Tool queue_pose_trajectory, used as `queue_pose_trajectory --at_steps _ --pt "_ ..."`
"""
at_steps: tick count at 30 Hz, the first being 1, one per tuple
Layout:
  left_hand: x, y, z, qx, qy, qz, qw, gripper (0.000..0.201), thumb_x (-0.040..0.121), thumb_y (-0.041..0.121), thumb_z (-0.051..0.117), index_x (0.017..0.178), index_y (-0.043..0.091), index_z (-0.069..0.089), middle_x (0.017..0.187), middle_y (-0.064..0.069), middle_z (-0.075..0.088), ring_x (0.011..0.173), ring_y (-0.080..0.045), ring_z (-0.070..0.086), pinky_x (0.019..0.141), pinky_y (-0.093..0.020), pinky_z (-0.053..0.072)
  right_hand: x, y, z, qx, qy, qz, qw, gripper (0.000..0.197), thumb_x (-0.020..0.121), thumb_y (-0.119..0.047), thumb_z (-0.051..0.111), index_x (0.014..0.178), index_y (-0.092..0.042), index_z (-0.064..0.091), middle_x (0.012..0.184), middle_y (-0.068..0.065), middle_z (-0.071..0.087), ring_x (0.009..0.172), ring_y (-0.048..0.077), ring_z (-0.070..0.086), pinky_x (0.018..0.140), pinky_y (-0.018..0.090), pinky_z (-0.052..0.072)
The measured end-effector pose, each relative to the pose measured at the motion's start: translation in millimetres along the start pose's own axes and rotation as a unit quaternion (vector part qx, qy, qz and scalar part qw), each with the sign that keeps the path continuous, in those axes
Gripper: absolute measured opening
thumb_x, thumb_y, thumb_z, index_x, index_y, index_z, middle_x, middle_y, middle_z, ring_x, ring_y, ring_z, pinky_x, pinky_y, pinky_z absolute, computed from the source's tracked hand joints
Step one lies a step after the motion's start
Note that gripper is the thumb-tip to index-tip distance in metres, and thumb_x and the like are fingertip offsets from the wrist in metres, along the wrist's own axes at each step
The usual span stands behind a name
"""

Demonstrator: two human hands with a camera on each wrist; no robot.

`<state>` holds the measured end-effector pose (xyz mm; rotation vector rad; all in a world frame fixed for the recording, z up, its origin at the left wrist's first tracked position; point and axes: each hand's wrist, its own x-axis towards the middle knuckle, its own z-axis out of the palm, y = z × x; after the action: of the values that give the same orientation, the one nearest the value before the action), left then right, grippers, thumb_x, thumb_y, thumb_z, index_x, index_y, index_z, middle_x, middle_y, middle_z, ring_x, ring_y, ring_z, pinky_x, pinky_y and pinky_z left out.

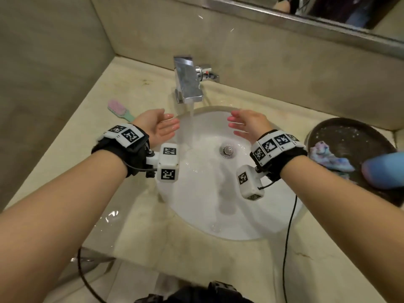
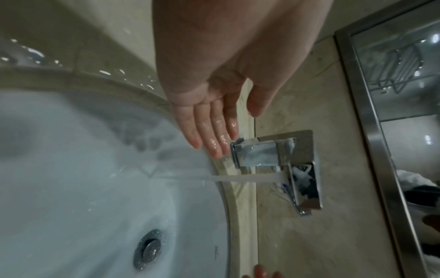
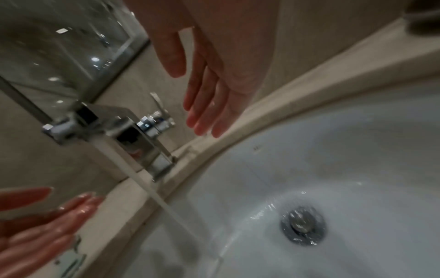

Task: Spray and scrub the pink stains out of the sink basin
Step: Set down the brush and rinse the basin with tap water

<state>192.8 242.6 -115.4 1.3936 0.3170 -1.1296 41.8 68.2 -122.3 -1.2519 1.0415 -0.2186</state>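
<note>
The white sink basin (image 1: pixel 196 206) is wet and looks white, with a metal drain (image 1: pixel 227 150) near its middle. Water runs from the chrome faucet (image 1: pixel 188 82) into the basin. My left hand (image 1: pixel 161 125) is held flat, palm up and wet, just left of the stream, holding nothing. My right hand (image 1: pixel 242 124) hovers open on the stream's right side, fingers straight and empty. In the left wrist view the left hand (image 2: pixel 214 131) points toward the faucet (image 2: pixel 273 156). In the right wrist view the right hand (image 3: pixel 209 105) hangs above the basin rim (image 3: pixel 273 112).
A pink brush with a green handle (image 1: pixel 120 110) lies on the beige counter (image 1: pixel 135 88) at the left. A dark round tray (image 1: pixel 349 136) at the right holds a crumpled multicoloured cloth (image 1: pixel 328 157) and a blue object (image 1: pixel 384 171). A mirror (image 1: pixel 328 9) hangs above. Black cables trail off the counter's front edge.
</note>
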Motion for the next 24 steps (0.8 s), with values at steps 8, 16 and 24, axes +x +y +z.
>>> queue_pose_trajectory --at_steps 8,16,24 --pt "-16.4 7.2 9.3 0.001 -0.024 0.021 0.999 0.028 0.101 0.024 0.035 0.087 0.010 0.054 0.091 -0.006 0.061 0.080 -0.017 0.060 0.099 -0.032 0.039 -19.4 -59.5 29.4 -0.055 -0.059 -0.078 0.994 0.033 0.099 -0.012 0.040 0.129 -0.003 0.050 0.102 0.001 0.059 0.080 0.013 0.055 0.072 0.026 0.045" --pt "-17.4 10.7 2.7 -0.001 -0.020 0.030 0.999 0.028 0.101 0.025 0.036 0.085 0.011 0.055 0.089 -0.005 0.063 0.079 -0.016 0.061 0.092 -0.030 0.042 -3.0 -67.2 46.0 -0.198 -0.067 -0.093 0.973 0.040 0.099 -0.010 0.039 0.139 -0.014 0.041 0.140 0.001 0.046 0.117 0.019 0.050 0.092 0.033 0.041" --pt "-11.1 9.1 -0.8 0.003 -0.021 0.024 0.999 0.028 0.101 0.025 0.036 0.088 0.010 0.056 0.097 -0.006 0.064 0.081 -0.016 0.061 0.100 -0.032 0.040 9.8 -67.9 49.1 -0.230 -0.053 -0.108 0.966 0.039 0.099 -0.018 0.042 0.138 -0.016 0.044 0.138 0.002 0.049 0.124 0.021 0.047 0.095 0.036 0.046"
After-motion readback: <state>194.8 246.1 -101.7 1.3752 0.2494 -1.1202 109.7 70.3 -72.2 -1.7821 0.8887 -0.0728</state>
